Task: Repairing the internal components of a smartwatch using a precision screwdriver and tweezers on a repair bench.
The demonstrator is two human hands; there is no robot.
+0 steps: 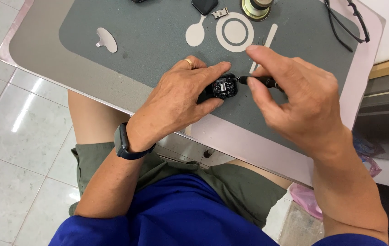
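My left hand [180, 98] pinches a small black square device [224, 87], opened so its inner parts show, and holds it down on a grey work mat [149, 41]. My right hand [290, 91] grips a thin black screwdriver [260, 81] whose tip touches the right edge of the device. A gold ring sits on a left finger, and a dark wristband [123, 143] circles my left wrist.
On the mat lie a white flat opening tool [106, 40], a black square part [204, 5], a small metal piece [220, 13] and a brass-coloured round object [256, 8]. Black glasses [347, 23] rest at the top right. The table edge [89, 98] runs over my knees.
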